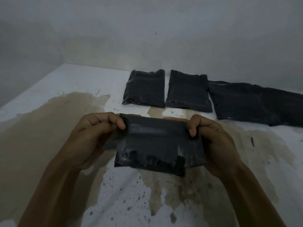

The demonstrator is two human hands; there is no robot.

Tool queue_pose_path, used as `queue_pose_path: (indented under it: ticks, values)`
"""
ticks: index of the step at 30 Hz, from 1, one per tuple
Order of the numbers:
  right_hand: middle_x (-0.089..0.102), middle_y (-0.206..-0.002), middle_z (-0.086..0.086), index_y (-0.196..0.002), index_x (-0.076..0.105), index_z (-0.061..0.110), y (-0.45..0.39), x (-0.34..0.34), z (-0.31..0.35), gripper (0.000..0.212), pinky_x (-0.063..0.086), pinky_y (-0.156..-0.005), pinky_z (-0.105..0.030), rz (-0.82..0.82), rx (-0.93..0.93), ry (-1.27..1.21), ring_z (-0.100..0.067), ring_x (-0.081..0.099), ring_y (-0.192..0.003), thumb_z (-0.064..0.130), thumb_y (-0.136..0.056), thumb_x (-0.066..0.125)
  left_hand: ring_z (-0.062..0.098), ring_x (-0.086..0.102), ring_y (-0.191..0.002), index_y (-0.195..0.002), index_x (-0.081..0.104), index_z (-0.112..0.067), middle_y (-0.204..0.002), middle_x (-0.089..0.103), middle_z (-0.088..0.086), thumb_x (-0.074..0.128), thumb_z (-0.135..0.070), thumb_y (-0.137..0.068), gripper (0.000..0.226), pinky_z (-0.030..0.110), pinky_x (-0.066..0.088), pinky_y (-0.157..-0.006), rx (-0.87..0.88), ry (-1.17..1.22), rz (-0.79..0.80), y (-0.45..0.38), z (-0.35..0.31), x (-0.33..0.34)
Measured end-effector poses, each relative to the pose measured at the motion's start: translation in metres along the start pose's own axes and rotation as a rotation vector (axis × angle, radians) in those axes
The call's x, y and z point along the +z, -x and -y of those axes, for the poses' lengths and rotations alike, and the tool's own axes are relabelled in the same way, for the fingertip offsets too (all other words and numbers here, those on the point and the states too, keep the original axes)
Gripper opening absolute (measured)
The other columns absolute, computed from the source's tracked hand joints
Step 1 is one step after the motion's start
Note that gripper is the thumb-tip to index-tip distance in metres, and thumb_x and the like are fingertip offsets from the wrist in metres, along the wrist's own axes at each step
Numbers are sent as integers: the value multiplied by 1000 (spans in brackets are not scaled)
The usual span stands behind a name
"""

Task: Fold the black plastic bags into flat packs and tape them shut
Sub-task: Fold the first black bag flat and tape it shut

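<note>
At frame centre the left hand (91,133) and right hand (211,138) each pinch the folded black pack (157,145); a loosened grip would likely let its top fold spring open.

Bare, dim room, maybe a storeroom or plain home corner: blank grey walls (147,30), a stained white worktop (49,112), black packs (144,89) laid out.

The work surface (65,89) is white, with a broad brown stain (37,125) spread across its left and middle areas and scattered brown specks (131,190) toward the near edge. A small dark sliver (252,141) lies on the right side; its nature cannot be determined. A plain grey-white wall (147,30) stands behind.
</note>
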State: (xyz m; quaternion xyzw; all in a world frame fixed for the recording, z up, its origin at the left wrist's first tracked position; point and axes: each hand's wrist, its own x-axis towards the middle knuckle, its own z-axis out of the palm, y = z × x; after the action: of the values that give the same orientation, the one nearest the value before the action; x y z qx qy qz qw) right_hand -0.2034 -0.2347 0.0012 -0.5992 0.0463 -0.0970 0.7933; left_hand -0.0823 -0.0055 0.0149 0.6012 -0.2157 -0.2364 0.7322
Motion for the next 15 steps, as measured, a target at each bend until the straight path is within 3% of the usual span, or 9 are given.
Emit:
queue_pose_path:
  ticks: [3,6,9,11,13,15]
  values:
    - [54,-72,-11,-63,54,11,2,-2,4,19,33,-56,-33,45,19,-44,-29,44,-71,7,-65,36,18,59,-48,-63,67,-8,-62,61,11,64,-15,-63,7,20,47,-43,-59,94,22,-1,-3,3]
    - [59,-74,-8,-70,50,4,5,-3,10,18,41,-58,-30,128,18,-142,-25,56,-72,12,-71,34,11,57,-44,-62,65,-10,-56,59,3,77,-25,-71,21,18,47,-42,-5,61,0,0,-2,6]
    - [65,-72,4,-75,43,5,7,1,14,15,47,-55,-22,154,-25,-107,-9,61,-66,18,-79,38,10,54,-39,-66,59,-6,-43,55,2,74,-11,-61,16,20,50,-47,88,-27,-47,1,0,10]
    - [70,-88,3,-80,41,8,6,4,15,8,53,-62,-25,90,-77,-38,-11,67,-79,12,-77,47,7,48,-34,-68,56,-3,-35,48,-1,74,-1,-60,20,17,49,-47,123,-77,-98,0,0,12]
    - [68,-113,-7,-91,42,15,5,5,15,26,57,-73,-37,36,-102,-11,-24,68,-98,12,-73,61,2,49,-33,-71,50,1,-33,47,-5,66,11,-62,21,14,47,-45,153,-76,-136,0,-1,15]
    - [67,-116,-4,-106,43,27,6,7,16,44,57,-73,-36,-21,-51,54,-25,69,-99,16,-73,70,2,52,-35,-73,49,0,-34,48,-4,64,11,-61,22,14,49,-47,186,-59,-158,0,-2,17]
